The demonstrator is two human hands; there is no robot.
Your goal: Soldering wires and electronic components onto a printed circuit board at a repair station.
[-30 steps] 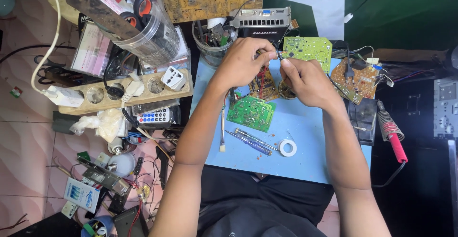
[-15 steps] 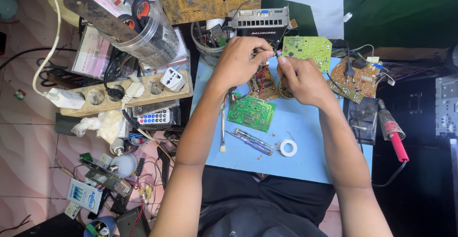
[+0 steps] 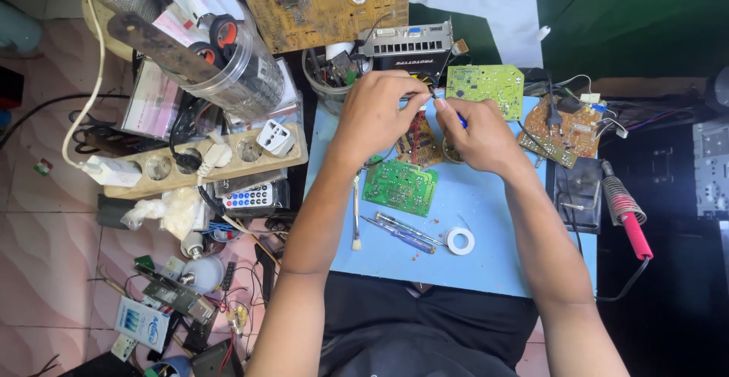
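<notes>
Both hands raised over brown circuit board [image 3: 418,141], fingertips pinched: left hand [image 3: 377,113], right hand [image 3: 477,135].

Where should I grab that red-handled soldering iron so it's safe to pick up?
Take the soldering iron by its red handle, which points toward the person at the mat's right edge. Come from the near, cord side. The coiled metal end points away and may be hot, so probably best avoided. Both hands, left hand and right hand, are busy over the boards.

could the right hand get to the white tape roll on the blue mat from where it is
Probably yes. The right hand is pinching something small with the left hand, so it would have to let go first. The white tape roll lies uncovered on the blue mat, with nothing between.
</notes>
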